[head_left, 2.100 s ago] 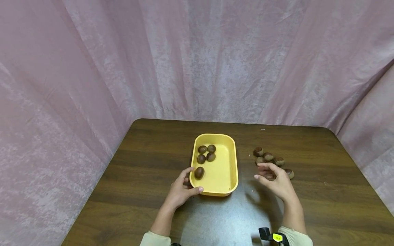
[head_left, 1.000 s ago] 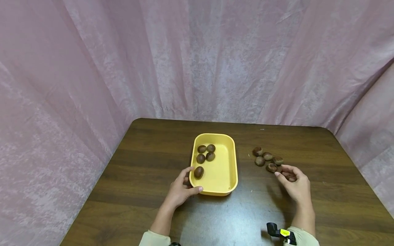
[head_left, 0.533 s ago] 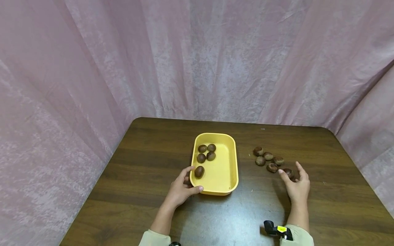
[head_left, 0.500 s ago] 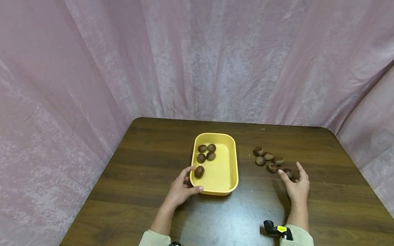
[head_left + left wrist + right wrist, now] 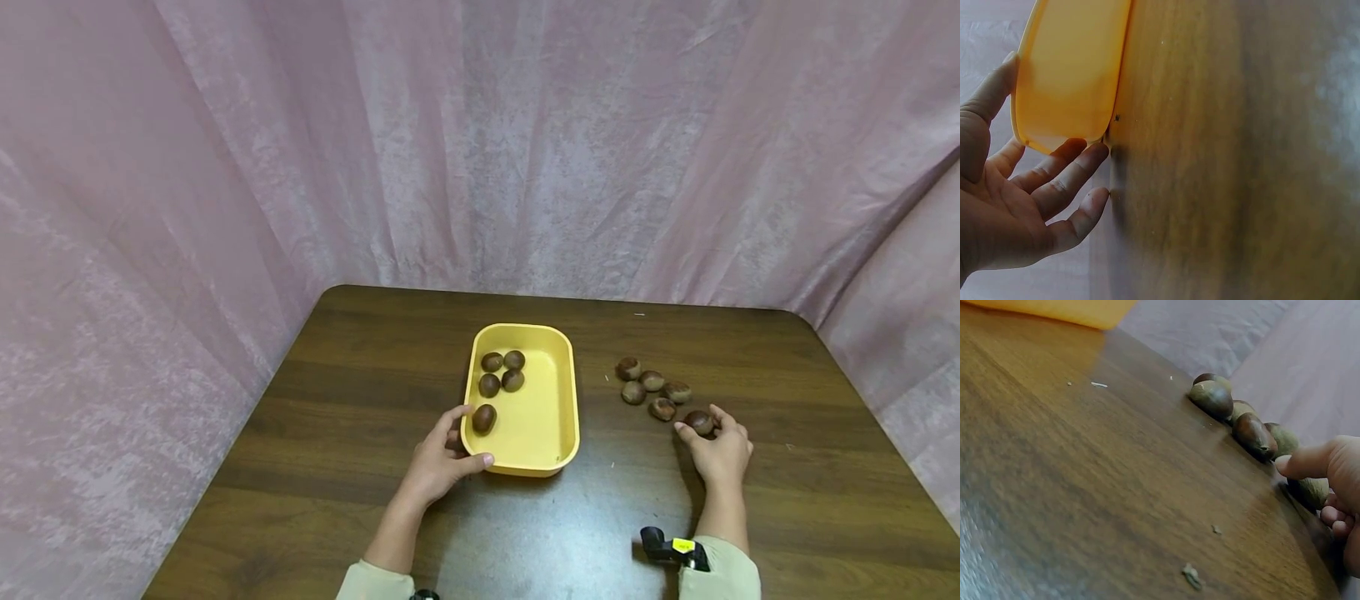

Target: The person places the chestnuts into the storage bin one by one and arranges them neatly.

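My left hand (image 5: 435,468) holds the near left corner of a yellow plastic tray (image 5: 551,425), thumb on the near rim and fingers along the left side. Several brown chestnuts (image 5: 513,381) sit in the tray's left half, one apart from the others near my fingers. On the right, my right hand (image 5: 723,454) pinches the nearest, rightmost chestnut (image 5: 701,422), which rests on the table. In the right wrist view my thumb (image 5: 1300,464) partly covers this chestnut (image 5: 1310,492). More chestnuts (image 5: 663,409) lie in a loose cluster just to its left and behind.
The dark wooden table (image 5: 360,383) has rounded far corners. Pink velvet curtain (image 5: 525,167) hangs behind and beside it. Small scraps (image 5: 1191,575) lie on the tabletop in the right wrist view. A black wrist camera (image 5: 663,546) sits on my right cuff.
My right hand moved right from over the cluster to the outermost chestnut. Its raised forefinger came down, and thumb and fingers closed around that chestnut. My left hand and the tray stayed put.
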Available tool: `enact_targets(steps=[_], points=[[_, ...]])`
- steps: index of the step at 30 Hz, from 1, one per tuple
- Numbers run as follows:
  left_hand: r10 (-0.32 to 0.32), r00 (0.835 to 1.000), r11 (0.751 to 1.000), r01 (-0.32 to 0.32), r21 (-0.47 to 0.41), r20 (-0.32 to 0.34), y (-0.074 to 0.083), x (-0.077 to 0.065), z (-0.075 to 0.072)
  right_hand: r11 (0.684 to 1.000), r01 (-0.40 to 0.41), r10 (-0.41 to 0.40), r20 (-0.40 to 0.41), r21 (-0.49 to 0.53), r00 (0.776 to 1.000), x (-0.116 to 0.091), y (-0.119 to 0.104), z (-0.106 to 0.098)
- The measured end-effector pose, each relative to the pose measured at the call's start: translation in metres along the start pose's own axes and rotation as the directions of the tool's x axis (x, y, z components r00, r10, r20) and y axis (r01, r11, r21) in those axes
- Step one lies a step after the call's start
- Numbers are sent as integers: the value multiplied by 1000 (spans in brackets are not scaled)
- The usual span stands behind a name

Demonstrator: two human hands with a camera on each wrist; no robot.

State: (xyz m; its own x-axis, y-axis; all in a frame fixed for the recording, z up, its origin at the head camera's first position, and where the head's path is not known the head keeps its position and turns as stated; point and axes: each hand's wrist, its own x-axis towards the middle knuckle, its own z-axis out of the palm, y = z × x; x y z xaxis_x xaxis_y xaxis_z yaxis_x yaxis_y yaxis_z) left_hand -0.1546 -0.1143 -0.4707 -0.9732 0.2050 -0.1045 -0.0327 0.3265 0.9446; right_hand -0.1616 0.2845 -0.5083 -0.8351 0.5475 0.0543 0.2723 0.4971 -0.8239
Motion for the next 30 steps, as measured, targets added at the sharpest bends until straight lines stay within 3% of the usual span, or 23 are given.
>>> enact_targets(steps=[7,17,30], points=[[5,1000,1000,-4,23,-18,1,0,-2,1000,11,-11,-11,-21,1000,1,-2,2],[5,1000,1000,-5,0,-6,-3,-3,0,997,22,-17,80,-68,997,-16,-15,-8],[1,1000,1000,-1,-13,1,-2,-3,-2,989,75,-109,282,127,953,-18,-54,0]])
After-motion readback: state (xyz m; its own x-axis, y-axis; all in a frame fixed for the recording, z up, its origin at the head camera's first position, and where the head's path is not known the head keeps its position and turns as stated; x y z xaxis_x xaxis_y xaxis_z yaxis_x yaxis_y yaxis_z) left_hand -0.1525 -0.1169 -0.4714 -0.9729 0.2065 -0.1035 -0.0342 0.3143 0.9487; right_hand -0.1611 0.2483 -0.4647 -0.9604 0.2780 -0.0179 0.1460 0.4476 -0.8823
